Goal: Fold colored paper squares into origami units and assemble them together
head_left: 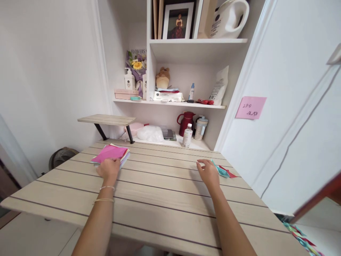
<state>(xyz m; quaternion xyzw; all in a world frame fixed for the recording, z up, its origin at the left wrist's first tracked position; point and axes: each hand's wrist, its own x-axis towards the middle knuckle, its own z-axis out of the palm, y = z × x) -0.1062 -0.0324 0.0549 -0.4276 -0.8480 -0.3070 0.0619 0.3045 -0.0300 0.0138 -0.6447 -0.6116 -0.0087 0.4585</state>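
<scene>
On the left of the slatted wooden table lies a stack of coloured paper [110,153], bright pink on top, with red, cream and pale lilac edges showing beneath. My left hand [108,169] is at its near edge, fingers curled closed on the pink sheet; the fingertips are partly hidden. Over on the right, my right hand [209,173] hovers low above the wood, fingers apart and slightly bent, holding nothing visible. Just beyond it lie folded paper pieces [223,172], teal and red, partly covered by the hand.
The wooden table [157,193] has a small raised shelf [106,120] at back left. Behind stand a bottle [187,136], a dark red jug [185,122] and a pale cup [201,128]. A pink note [250,107] is on the right wall. A colourful folded chain [302,237] hangs at lower right.
</scene>
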